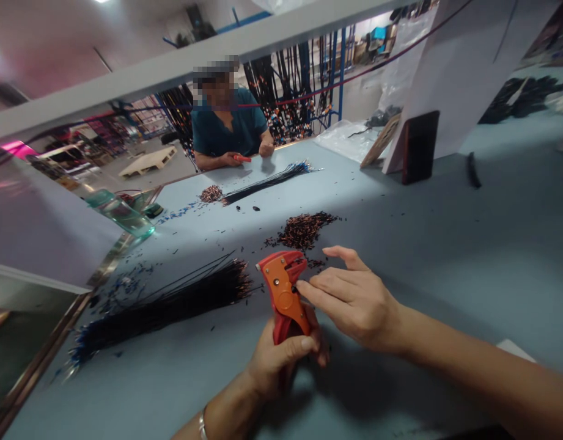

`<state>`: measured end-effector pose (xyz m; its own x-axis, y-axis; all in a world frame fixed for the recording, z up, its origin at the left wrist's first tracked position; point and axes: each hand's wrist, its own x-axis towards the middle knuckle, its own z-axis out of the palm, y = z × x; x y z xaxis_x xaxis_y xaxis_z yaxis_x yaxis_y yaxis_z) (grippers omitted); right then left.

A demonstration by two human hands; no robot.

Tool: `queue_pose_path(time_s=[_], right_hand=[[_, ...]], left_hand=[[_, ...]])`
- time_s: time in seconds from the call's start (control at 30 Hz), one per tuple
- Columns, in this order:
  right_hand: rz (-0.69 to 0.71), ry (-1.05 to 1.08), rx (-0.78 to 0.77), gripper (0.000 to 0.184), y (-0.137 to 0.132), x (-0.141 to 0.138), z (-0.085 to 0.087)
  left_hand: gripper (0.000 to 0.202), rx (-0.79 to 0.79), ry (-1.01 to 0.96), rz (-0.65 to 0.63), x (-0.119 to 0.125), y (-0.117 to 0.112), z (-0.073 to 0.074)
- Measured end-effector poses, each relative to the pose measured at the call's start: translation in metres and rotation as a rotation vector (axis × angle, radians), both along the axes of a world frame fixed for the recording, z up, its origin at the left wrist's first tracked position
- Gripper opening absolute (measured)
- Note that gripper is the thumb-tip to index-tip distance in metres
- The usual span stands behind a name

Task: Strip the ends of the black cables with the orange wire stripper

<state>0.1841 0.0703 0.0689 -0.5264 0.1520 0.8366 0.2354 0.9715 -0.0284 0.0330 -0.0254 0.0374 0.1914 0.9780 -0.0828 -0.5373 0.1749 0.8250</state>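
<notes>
Right now the person beside me is gripping a pair of orange pliers (283, 287) in the left hand (281, 354), fingers wrapped tight round the handles and the head pointing up and away from the body. The right hand (354, 299) is reaching in from the other side, fingers stretched out close together with their tips touching the head of the pliers and the thumb lifted clear. I cannot tell whether a wire is being held there; anything that thin is not showing.

Just to the outside of the left hand a bundle of black wires (171, 302) is lying flat on the table (446, 244), its near ends almost reaching the pliers. Just beyond both hands a heap of dark and coppery scraps (304, 229) is sitting, with loose bits scattered round it.

Judging by that heap, a good many wire ends are looking already trimmed, while the thick bundle suggests plenty is waiting; how many of its wires are finished I cannot say.

Well beyond the hands, across the table, a co-worker in a dark shirt is sitting with one hand (230, 159) by a red tool, a second wire bundle (267, 180) and a smaller scrap pile (211, 194) lying in front of them
</notes>
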Motion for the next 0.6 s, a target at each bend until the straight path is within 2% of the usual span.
queue_pose_path(time_s=[0.1,0.33,0.6], right_hand=[[0.02,-0.004,-0.043,0.021,-0.0001,-0.0005,-0.0011],[-0.079,-0.022,-0.09,0.022,-0.0018,-0.0028,0.0001],[-0.03,0.021,-0.153,0.021,-0.0021,-0.004,0.0064]], left_hand=[[0.031,0.001,-0.011,0.002,-0.0007,0.0004,-0.0017],[0.03,-0.011,0.019,-0.001,-0.0015,-0.0007,0.0002],[0.029,0.001,0.019,-0.005,0.0002,0.0002,0.0013]])
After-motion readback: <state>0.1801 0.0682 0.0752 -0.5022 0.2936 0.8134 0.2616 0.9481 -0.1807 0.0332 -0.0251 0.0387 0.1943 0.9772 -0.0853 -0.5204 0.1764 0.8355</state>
